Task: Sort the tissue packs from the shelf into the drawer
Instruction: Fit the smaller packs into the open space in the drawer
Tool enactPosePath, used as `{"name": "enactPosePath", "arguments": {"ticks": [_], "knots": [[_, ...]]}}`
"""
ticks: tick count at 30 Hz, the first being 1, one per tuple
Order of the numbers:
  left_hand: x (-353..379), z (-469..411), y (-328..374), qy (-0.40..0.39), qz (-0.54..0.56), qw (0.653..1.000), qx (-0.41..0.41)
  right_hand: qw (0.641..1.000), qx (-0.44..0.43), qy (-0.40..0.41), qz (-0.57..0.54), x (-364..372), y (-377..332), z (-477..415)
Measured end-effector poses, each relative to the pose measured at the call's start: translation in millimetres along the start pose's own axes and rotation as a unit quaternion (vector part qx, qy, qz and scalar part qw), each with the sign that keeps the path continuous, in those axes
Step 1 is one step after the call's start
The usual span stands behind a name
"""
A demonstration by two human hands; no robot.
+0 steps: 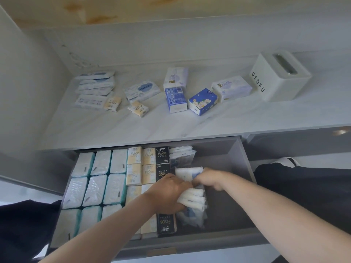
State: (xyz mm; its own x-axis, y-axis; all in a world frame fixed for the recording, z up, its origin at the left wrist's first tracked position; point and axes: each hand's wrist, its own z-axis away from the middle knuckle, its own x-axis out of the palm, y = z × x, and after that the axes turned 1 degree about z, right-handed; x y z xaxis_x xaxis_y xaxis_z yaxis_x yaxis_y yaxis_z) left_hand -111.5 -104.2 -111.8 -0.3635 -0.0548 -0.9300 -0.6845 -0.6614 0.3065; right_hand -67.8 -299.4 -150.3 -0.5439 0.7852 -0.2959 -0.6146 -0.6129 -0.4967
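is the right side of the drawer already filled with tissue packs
No, the right side of the drawer shows bare grey floor; the tissue packs fill only its left and middle.

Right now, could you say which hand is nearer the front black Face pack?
Left. The left hand is just behind the black Face pack; the right hand lies farther back and right.

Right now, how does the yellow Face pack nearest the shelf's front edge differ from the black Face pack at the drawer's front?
The yellow Face pack is cream-yellow; the black Face pack is black with pale lettering. The yellow one lies loose and askew on the shelf; the black one sits squared in a row inside the drawer. Both are small and printed Face.
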Motion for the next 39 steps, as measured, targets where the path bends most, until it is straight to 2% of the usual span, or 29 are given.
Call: {"name": "enactPosePath", "arguments": {"ticks": [4,9,14,17,21,24,26,29,32,35,39], "knots": [[-5,-4,2,0.019,-0.002,1.0,0.002,0.995,-0.086,0.045,0.001,-23,5,17],[-12,-11,1,0.102,-0.031,0.994,-0.013,0.965,-0.231,0.122,-0.007,-40,-8,42],[-4,-9,7,0.156,-0.129,0.974,-0.097,0.944,-0.28,0.163,0.055,-29,-9,42],[2,-8,11,0.146,-0.178,0.965,-0.124,0.947,-0.272,0.162,0.059,-27,-4,36],[-4,-15,8,0.157,-0.2,0.96,-0.119,0.953,-0.255,0.149,0.073,-27,-1,32],[-5,-21,4,0.096,-0.158,0.976,-0.113,0.962,-0.224,0.129,0.093,-17,3,25],[-1,-24,1,0.024,-0.167,0.98,-0.109,0.967,-0.2,0.118,0.101,-12,1,24],[1,-25,0,-0.033,-0.192,0.973,-0.126,0.984,-0.112,0.117,0.078,-11,-2,25],[0,-28,3,-0.037,-0.195,0.971,-0.133,0.994,0.029,0.105,-0.022,-8,2,22],[-3,-32,7,-0.006,-0.179,0.974,-0.137,0.989,-0.01,0.112,-0.094,-2,-1,13],[-2,-29,5,0.018,-0.147,0.976,-0.163,0.992,-0.082,0.071,-0.071,2,-13,15]]}}
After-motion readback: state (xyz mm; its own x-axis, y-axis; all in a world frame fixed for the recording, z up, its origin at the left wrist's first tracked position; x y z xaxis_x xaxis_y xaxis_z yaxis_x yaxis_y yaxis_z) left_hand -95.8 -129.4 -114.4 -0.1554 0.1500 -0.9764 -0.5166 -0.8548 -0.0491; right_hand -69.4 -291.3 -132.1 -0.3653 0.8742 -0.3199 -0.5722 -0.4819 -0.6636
